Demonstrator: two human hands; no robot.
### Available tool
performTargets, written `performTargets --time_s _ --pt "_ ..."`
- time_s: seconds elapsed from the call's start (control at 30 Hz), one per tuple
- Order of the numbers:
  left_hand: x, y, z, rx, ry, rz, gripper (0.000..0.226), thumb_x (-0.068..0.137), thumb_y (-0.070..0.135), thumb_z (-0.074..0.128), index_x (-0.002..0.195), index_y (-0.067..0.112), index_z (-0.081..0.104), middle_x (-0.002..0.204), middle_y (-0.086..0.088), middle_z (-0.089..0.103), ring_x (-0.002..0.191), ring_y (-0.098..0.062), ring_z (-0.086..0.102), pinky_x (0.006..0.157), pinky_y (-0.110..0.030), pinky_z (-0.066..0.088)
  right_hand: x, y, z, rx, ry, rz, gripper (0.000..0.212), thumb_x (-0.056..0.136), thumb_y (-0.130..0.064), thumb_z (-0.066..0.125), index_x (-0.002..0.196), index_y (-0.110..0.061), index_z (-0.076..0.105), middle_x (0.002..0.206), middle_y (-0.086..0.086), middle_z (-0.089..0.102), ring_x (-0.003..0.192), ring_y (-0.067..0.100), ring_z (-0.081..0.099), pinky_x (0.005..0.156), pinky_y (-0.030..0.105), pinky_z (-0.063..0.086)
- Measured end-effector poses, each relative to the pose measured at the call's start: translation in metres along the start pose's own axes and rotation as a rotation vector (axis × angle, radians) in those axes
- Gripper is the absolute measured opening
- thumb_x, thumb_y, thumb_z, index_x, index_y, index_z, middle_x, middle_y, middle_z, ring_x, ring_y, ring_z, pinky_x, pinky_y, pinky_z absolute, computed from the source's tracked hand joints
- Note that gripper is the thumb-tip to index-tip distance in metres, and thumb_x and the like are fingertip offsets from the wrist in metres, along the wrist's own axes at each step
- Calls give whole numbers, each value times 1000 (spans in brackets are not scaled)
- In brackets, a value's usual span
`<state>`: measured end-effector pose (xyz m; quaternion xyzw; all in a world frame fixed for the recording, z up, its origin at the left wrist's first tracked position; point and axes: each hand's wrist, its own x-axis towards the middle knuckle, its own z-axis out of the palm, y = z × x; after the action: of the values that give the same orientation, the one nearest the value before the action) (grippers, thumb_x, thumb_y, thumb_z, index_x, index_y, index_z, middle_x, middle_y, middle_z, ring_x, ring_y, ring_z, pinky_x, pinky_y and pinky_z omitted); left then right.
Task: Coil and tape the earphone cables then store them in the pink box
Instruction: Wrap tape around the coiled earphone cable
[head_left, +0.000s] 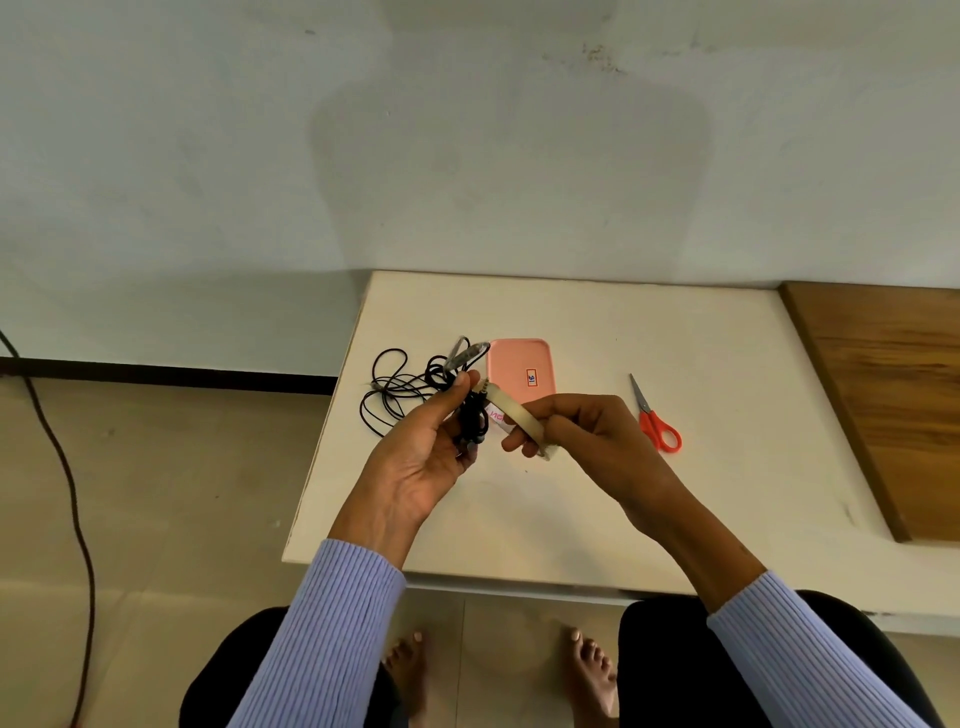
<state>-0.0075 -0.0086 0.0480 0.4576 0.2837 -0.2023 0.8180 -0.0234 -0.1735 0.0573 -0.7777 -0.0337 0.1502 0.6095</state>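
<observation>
Gripping with both hands above the near part of the surface (597, 499): my left hand (423, 457) has its fingers and thumb curled round a small coiled bundle (474, 418) of black earphone cable, and my right hand (582, 431) pinches the tape roll (522, 418), fingers hooked through its ring, its edge just beside the bundle.

I judge the bundle very light, soft and springy; the thin rubbery cord will want to uncoil, so the hold belongs across the middle of the loops, where my thumb presses them flat, leaving 1 bare stretch for the tape. The plug tip pokes out at the top beside my thumb, and small earbud parts hang at the bottom. The tape roll looks like a thin, stiff, pale ring with translucent tape; the loose end will be sticky and limp, best taken at its very tip. I cannot tell whether any tape is stuck on the bundle yet.

Farther out, the scissors (652, 415) with bright orange plastic handles and slim metal blades lie on the smooth, matt white surface to my right. Beyond my hands lies the pink box (519, 364), a rounded rectangle of smooth plastic with a small label; whether it is lidded I cannot tell. Left of it sprawls a loose tangle (400, 389) of black cable, 1 clear-sheathed piece among it.
</observation>
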Motion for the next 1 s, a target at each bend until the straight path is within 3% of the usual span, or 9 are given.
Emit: performTargets --time_s 0.13,0.3,0.47,0.6,0.73,0.87,1.0 --pt "-7 -3 0 205 -119 59 15 76 32 65 85 22 73 83 -1 70 66 -10 56 61 -23 36 0 0 1 26 107 17 34 91 -4 46 80 -20 73 74 -6 73 65 4 61 66 12 50" --pt "-13 -15 9 390 44 283 9 84 25 66 84 22 75 87 0 75 83 -13 62 72 -27 43 0 1 3 37 105 39 29 89 -1 48 80 -13 74 72 -5 73 64 4 61 64 9 48" --pt "-14 -11 12 235 -19 297 11 85 19 63 86 18 74 81 2 75 76 -6 69 77 -27 44 -2 -5 0 13 73 -40 33 87 3 49 87 -20 73 80 -5 75 70 6 65 68 12 50" --pt "-12 -6 14 136 -47 260 12 84 20 63 89 16 73 84 0 74 82 -12 67 68 -23 42 -3 -10 -2 7 39 -81 29 88 2 51 97 -15 72 86 -2 75 74 6 67 70 13 49" --pt "-16 -2 14 89 -38 224 17 72 28 67 84 16 70 74 2 69 60 -7 55 56 -21 36 -6 -11 -3 39 75 -50 27 89 0 48 88 -8 74 81 3 75 72 11 67 72 18 51" --pt "-18 -3 15 103 -10 187 13 78 26 67 85 16 71 71 3 69 60 -8 51 57 -21 36 -9 -14 1 31 121 -60 27 87 2 49 79 -8 73 71 3 72 63 6 62 64 10 48" --pt "-17 0 15 95 21 181 11 85 23 63 86 15 70 67 5 67 60 -8 51 55 -20 36 -9 -14 1 12 92 -85 29 88 4 50 86 -10 74 76 -1 74 67 6 63 66 11 49"
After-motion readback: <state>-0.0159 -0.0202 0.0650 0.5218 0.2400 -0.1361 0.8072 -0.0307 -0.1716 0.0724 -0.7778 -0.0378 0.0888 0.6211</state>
